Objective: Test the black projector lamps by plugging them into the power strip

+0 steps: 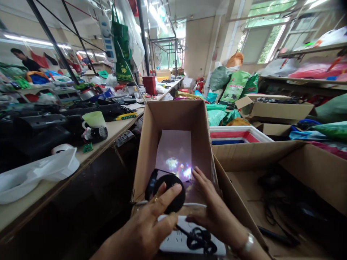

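Note:
My left hand (154, 220) is on a black round-headed projector lamp (172, 207) at the near end of a cardboard box (173, 113). Its index finger lies across the lamp's round face, and the other fingers curl about the side. Coloured light spots fall on a white sheet (173, 144) inside the box. My right hand (214, 206) has its fingers stretched out over the box's right near side, apart from the lamp, and I see nothing held in it. Below both hands is a white power strip (173, 242) with a coiled black cable (202, 240).
To the right, a larger open carton (244, 159) contains dark devices and cables. On the left, a workbench (89, 162) bears a white plastic tray (43, 177), black devices and a yellow-green cup (94, 118). Bags and a foam box (260, 133) stand behind.

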`<state>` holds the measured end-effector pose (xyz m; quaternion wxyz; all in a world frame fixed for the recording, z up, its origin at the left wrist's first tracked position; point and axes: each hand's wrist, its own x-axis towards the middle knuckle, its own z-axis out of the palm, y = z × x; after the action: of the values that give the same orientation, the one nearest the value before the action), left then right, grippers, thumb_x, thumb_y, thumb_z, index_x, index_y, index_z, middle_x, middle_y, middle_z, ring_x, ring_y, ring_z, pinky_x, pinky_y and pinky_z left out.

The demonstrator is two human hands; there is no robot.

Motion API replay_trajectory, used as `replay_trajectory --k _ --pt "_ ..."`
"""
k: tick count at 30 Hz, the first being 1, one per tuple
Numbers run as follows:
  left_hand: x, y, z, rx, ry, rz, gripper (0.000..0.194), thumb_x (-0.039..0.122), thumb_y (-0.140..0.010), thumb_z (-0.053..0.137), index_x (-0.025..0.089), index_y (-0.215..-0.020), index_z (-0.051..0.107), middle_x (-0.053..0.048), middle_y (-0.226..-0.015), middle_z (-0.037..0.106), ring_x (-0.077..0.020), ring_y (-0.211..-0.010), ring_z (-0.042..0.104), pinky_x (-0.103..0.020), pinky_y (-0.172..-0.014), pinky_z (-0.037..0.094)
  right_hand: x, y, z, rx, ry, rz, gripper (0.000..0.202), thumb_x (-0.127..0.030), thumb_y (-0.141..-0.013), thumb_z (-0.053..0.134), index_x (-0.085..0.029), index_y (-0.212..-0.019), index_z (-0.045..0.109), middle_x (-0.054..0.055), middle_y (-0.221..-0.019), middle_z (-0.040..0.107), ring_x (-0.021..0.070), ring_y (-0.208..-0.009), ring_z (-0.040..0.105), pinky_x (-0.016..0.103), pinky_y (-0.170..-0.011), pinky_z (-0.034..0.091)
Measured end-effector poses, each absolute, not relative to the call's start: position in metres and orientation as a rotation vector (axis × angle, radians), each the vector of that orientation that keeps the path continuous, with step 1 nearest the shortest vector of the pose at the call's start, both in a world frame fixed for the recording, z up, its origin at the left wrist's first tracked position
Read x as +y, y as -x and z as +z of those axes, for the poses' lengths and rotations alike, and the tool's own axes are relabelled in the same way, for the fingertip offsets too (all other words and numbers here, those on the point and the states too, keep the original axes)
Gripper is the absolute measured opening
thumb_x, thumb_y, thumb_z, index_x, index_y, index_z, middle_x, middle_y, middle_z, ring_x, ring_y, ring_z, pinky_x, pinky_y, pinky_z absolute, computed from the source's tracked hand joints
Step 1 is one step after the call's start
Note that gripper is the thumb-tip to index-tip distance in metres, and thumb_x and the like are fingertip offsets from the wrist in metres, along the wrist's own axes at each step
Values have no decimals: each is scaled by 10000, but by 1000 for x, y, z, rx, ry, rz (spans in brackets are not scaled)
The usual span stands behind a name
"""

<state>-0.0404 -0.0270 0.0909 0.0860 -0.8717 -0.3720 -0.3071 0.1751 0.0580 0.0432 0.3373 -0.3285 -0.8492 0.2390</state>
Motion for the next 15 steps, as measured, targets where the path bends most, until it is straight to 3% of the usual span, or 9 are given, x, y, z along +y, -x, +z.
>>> replay_trajectory --k 2,4,6,8,10,12,13,15 --pt "-29 29 92 -1045 2603 -914 219 63 -898 338 118 -948 544 -183 -1397 368 -270 -1359 243 -404 -1075 347 62 -147 42 -2212 699 622 986 -233 -656 728 -192 -1442 134 158 -1479 218 303 -1352 229 494 -1073 307" --pt "-34 24 92 -1021 2602 -918 202 62 -883 370 137 -904 557 -157 -1393 387 -271 -1346 280 -398 -1056 375 64 -127 37 -2176 569 646 874 -254 -670 711 -192 -1399 232 146 -1378 401 268 -1252 410 426 -1034 383" --pt "-41 28 93 -1051 2576 -931 169 78 -871 419 158 -896 566 -120 -1420 361 -253 -1286 394 -371 -1022 425 64 -119 34 -2142 511 642 751 -252 -684 689 -205 -1334 316 115 -1249 519 238 -1131 515 387 -983 434" --pt "-46 39 97 -1163 2489 -985 133 139 -850 518 197 -956 573 -74 -1455 313 -221 -1182 510 -334 -972 480 64 -120 35 -2127 498 581 712 -226 -694 663 -201 -1317 319 120 -1219 519 247 -1121 508 407 -973 435" --pt "-45 53 101 -1378 2360 -1066 414 222 -769 667 248 -1150 508 -69 -1488 242 -248 -1170 516 -358 -942 509 63 -123 40 -2111 522 530 691 -184 -716 621 -196 -1328 301 135 -1240 487 255 -1152 480 420 -978 429" --pt "-38 62 101 -1595 2317 -1061 859 230 -652 776 263 -1360 291 -120 -1498 204 -327 -1252 420 -460 -965 478 61 -125 45 -2103 541 519 661 -146 -739 582 -194 -1334 299 142 -1252 472 250 -1164 476 403 -972 441" --pt "-33 64 99 -1651 2371 -1026 986 203 -631 784 242 -1410 180 -154 -1493 209 -359 -1292 355 -510 -981 445 59 -125 48 -2112 528 515 654 -135 -746 568 -192 -1338 298 146 -1258 468 249 -1170 474 398 -971 445" --pt "-21 63 90 -1646 2544 -970 982 127 -648 728 215 -1423 131 -174 -1465 279 -371 -1337 259 -560 -1008 389 56 -124 49 -2146 472 501 651 -110 -763 532 -192 -1358 281 148 -1277 464 247 -1198 456 403 -983 441"
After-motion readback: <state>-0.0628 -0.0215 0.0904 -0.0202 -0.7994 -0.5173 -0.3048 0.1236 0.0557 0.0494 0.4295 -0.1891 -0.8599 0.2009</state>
